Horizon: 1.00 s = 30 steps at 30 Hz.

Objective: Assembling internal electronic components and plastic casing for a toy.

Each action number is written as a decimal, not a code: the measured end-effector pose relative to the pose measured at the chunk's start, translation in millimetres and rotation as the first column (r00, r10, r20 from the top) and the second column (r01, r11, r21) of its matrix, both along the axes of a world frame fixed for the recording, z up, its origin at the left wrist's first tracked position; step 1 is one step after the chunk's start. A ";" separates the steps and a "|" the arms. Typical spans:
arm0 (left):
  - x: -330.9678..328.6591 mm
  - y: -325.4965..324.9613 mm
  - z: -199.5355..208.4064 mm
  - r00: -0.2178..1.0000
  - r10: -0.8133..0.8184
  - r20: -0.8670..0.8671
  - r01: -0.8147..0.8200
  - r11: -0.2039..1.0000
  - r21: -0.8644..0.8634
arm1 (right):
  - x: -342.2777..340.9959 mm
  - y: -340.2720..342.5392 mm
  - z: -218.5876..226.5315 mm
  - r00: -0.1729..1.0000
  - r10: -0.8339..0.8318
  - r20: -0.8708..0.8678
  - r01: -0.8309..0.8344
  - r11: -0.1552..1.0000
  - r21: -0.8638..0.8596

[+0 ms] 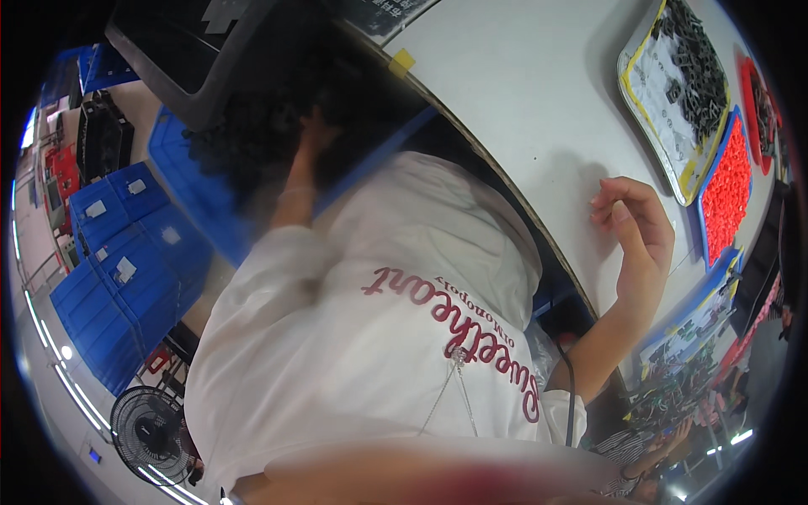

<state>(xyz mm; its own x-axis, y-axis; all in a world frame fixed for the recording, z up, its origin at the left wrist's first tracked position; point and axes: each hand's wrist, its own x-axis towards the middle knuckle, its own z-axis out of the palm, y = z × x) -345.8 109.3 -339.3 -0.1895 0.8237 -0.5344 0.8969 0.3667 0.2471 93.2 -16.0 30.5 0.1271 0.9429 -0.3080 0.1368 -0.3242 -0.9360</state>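
My left hand (316,133) reaches down into a blue bin (172,156) beside the table, among a dark mass of black parts (244,147). Its fingers blur into the shadow, so what they touch or hold is hidden. Over the white table (505,93) hovers my right hand (637,231), loosely curled, with a gap between thumb and fingers and nothing visible in it. Closest to that hand is a pale tray with a yellow edge (659,109), partly filled with dark green and black small parts (694,71).
A blue tray of red small parts (725,195) and a red tray (747,84) line the table's far right. A grey-black box (181,50) overhangs the bin. Stacked blue crates (139,269) and a black fan (150,433) stand at left. Yellow tape (401,62) marks the table edge.
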 end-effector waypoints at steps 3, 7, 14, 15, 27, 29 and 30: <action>6.7 16.9 70.3 0.843 -0.228 0.487 0.371 0.903 -0.219 | 4.0 0.1 1.1 1.000 0.001 0.013 -0.001 1.000 -0.025; 57.0 23.2 214.0 0.568 -0.106 0.816 0.358 0.924 -0.130 | 5.6 -2.9 6.2 0.999 -0.035 0.021 0.035 0.999 -0.013; 217.7 -16.2 362.4 -0.236 -0.761 0.604 0.563 0.400 0.724 | -5.2 -12.5 4.0 0.953 0.133 -0.272 -0.095 0.984 0.151; 242.5 -22.2 367.0 -0.180 -0.919 0.352 0.526 0.212 0.823 | -6.0 -13.0 0.5 0.943 0.085 -0.323 -0.018 0.979 0.205; 355.2 -2.3 398.1 -0.159 -0.966 0.202 0.647 0.053 0.761 | 94.8 -75.8 30.9 0.926 -0.315 0.207 0.292 0.947 0.134; 381.6 18.6 399.6 0.090 -0.983 0.163 0.508 0.186 0.841 | 113.4 -69.5 40.9 0.925 -0.295 0.239 0.256 0.949 0.181; 392.1 28.2 402.8 0.212 -0.975 0.073 0.591 0.187 0.785 | 122.5 -63.2 49.1 0.915 -0.286 0.284 0.236 0.952 0.197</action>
